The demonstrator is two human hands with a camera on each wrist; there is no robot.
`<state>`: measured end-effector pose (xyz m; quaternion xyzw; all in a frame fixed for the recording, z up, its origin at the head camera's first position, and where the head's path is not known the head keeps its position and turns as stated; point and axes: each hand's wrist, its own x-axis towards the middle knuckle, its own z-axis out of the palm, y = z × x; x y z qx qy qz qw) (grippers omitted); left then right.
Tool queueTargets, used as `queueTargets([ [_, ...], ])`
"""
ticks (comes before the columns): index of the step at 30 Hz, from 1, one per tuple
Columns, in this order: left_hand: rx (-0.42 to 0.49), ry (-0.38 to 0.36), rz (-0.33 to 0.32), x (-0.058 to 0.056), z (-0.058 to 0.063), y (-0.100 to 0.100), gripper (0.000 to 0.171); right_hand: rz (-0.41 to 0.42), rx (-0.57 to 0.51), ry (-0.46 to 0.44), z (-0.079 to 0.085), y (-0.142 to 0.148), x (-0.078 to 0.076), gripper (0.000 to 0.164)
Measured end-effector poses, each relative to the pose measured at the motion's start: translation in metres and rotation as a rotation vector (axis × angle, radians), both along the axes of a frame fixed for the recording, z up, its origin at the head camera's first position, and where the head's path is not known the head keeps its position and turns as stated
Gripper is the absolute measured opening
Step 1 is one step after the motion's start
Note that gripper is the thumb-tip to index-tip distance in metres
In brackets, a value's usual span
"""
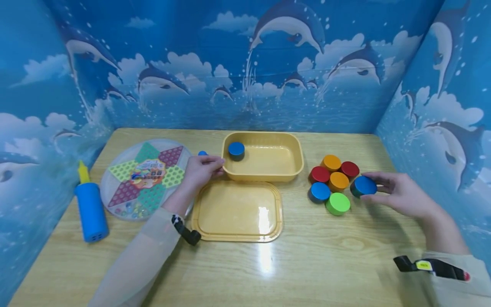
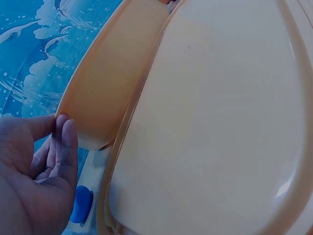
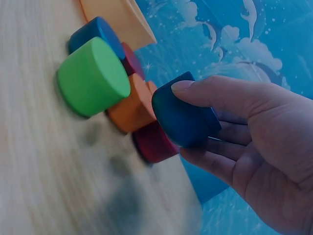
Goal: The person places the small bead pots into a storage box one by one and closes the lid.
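Note:
My right hand [image 1: 400,194] grips a blue round block [image 1: 363,186] between thumb and fingers, and the right wrist view shows the block [image 3: 183,112] raised over the table. Just left of it stands a cluster with a green block [image 1: 338,204], another blue block [image 1: 319,192], orange blocks [image 1: 339,182] and red blocks [image 1: 349,169]. With thumb and fingertips my left hand [image 1: 202,172] pinches the left rim of a yellow tub [image 1: 268,175]. Inside that tub, at its left end, lies one blue block [image 1: 236,151].
A yellow lid [image 1: 238,213] lies flat in front of the tub. To the left are a round game board [image 1: 126,170] with star pattern and a blue pump [image 1: 92,213] with yellow nozzle. A small blue object [image 1: 202,153] sits behind my left hand. Dolphin-printed curtains [image 1: 230,64] enclose the table.

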<state>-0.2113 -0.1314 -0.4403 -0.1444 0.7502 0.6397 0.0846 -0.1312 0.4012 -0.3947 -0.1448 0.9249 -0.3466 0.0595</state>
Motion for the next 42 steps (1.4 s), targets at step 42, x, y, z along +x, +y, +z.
queueTargets([
  [42,0.043,0.022,0.001,0.000,0.000,-0.001,0.028,0.162,-0.097,-0.012,0.039,-0.141,-0.082,0.068],
])
